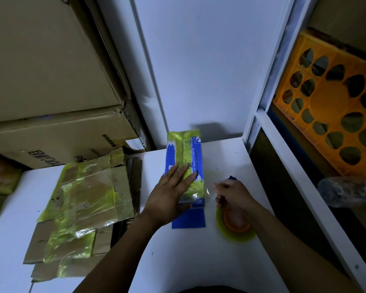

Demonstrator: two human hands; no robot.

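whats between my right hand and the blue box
Head view: a shiny strip of tape seems to span the gap from right hand to blue box, over bare white table.

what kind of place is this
Likely a storeroom or packing area: brown cardboard cartons stacked left, an orange plastic crate shelved right, and a blue cardboard box wrapped in yellow-green tape on a white table.

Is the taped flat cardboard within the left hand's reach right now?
Probably yes: the left hand presses flat on the blue box, and the flat cardboard lies just left of it on the same white table, with nothing between them.
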